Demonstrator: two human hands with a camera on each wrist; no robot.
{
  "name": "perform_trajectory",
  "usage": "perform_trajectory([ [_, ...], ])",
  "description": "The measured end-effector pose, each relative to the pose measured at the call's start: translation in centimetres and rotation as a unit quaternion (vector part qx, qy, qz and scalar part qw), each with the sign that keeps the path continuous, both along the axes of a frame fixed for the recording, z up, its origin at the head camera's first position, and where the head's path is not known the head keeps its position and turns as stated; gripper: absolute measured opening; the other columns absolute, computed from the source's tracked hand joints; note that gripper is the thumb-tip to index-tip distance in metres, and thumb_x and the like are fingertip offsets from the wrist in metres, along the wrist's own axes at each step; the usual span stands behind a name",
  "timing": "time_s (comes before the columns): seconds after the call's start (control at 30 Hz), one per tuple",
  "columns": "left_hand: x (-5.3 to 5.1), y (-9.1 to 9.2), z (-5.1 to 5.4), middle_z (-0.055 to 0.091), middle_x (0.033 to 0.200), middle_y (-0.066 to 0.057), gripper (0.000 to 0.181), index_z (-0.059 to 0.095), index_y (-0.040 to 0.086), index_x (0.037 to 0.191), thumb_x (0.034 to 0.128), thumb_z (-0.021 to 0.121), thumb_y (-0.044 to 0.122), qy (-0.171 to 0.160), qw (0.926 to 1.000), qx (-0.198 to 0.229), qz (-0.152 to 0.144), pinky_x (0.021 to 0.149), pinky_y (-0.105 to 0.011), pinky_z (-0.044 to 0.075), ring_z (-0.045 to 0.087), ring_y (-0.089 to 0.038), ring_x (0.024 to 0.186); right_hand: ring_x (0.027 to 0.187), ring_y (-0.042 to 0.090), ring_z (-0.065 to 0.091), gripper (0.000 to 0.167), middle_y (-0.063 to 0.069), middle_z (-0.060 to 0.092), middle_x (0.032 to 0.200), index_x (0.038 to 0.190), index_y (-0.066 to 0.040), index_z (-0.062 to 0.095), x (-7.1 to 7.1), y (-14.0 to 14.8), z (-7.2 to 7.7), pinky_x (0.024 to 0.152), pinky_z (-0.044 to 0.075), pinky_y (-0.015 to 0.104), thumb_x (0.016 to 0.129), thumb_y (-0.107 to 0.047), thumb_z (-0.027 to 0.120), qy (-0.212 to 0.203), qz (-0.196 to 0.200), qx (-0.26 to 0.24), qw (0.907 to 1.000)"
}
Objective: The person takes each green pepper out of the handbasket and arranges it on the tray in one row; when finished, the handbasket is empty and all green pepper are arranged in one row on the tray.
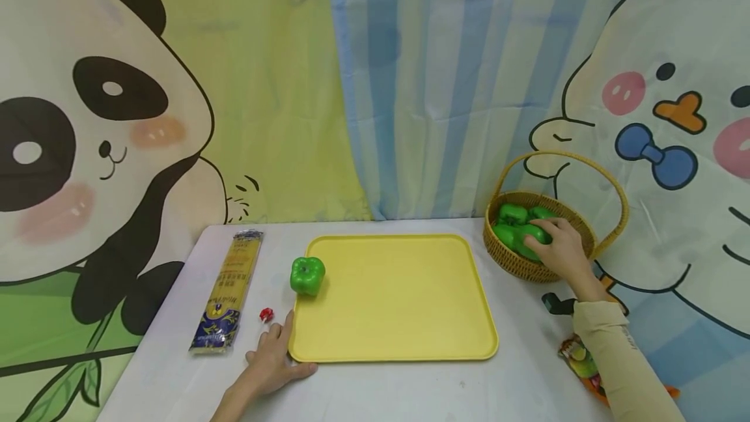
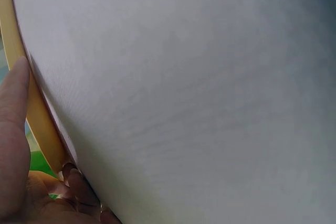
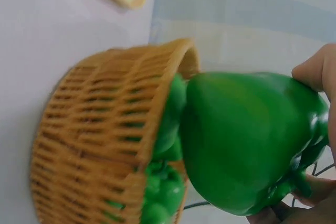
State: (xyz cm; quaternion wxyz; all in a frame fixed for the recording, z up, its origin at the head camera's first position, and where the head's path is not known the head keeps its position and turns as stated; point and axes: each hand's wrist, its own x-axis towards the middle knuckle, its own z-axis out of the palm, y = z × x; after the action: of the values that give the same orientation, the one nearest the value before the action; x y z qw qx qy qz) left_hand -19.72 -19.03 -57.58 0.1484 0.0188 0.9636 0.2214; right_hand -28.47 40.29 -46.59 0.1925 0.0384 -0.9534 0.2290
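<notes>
My right hand point(image 1: 561, 249) grips a green bell pepper point(image 3: 241, 140) at the mouth of the wicker basket point(image 1: 515, 267). Several more green peppers point(image 1: 512, 214) lie inside, partly hidden by the hand. On the left side of the yellow tray point(image 1: 398, 298) sits one green bell pepper point(image 1: 307, 275). My left hand point(image 1: 271, 355) rests against the tray's near left corner, thumb and index finger spread along its two edges. In the left wrist view the thumb point(image 2: 14, 103) lies straight on the tray's rim point(image 2: 44, 129).
A long yellow and blue packet point(image 1: 225, 295) lies at the left, beside a small red wrapped thing point(image 1: 266, 314). Right of the tray are a dark object point(image 1: 556, 305) and a colourful packet point(image 1: 581, 363), partly under the right sleeve. The basket's handle point(image 1: 620, 213) arches upward.
</notes>
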Motion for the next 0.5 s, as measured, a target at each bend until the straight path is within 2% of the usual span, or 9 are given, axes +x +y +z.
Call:
perform_trajectory([
  [0.13,0.0,0.1,-0.1,0.049,0.123,-0.013,0.135,0.018,0.009,0.161,0.0605,0.08,0.074,-0.002,1.0,0.002,0.001,0.079,-0.058,0.04,0.043,-0.027,0.104,0.114,0.053,0.052,0.045,0.035,0.055,0.127,0.131,0.002,0.062,-0.1,-1.2,0.3,0.094,0.038,0.07,0.095,-0.024,0.065,0.005,0.017,0.001,0.9998],
  [0.37,0.1,0.1,0.0,0.05,0.123,-0.013,0.135,0.019,0.009,0.161,0.0601,0.08,0.074,0.004,1.0,0.002,0.0,0.078,-0.057,0.04,0.044,-0.027,0.105,0.109,0.05,0.056,0.057,0.032,0.058,0.128,0.132,0.006,0.054,-0.3,-3.2,0.5,0.086,0.044,0.062,0.094,-0.035,0.068,-0.044,0.023,-0.019,0.9986],
  [0.5,0.1,0.1,0.0,0.05,0.123,-0.013,0.135,0.019,0.009,0.161,0.0602,0.08,0.074,0.006,1.0,0.002,-0.001,0.077,-0.057,0.04,0.044,-0.027,0.104,0.11,0.047,0.057,0.051,0.029,0.061,0.126,0.126,0.004,0.059,-0.3,-4.2,0.3,0.087,0.046,0.06,0.092,-0.031,0.071,-0.026,0.044,-0.011,0.9986],
])
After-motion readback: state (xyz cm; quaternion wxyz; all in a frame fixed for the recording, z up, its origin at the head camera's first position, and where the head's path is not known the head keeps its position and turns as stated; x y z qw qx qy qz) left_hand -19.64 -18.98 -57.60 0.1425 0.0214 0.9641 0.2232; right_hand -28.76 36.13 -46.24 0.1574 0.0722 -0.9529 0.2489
